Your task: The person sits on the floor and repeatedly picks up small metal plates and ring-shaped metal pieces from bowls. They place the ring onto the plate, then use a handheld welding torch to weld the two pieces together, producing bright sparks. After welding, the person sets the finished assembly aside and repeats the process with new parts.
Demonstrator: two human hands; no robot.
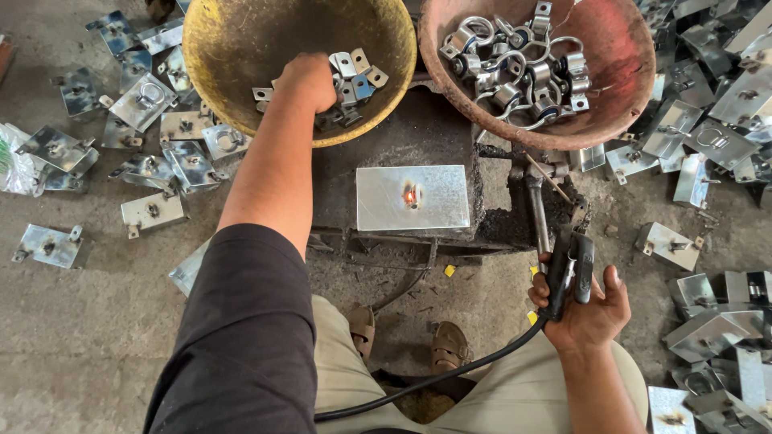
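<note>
The person is sitting over a low, dark welding block, and the left hand is reaching into the yellow bowl, its fingers curled down among the small saddle clamps; whether it is gripping one already, I cannot tell. The right hand is wrapping loosely around the black electrode holder, its cable trailing back across the lap. A galvanized plate is lying flat on the block, with a weld spot glowing orange at its middle. That spot looks hot enough to burn a bare hand brushing it, and the holder's rod is pointing toward the reddish bowl of ring brackets, where a stray touch could arc.
</note>
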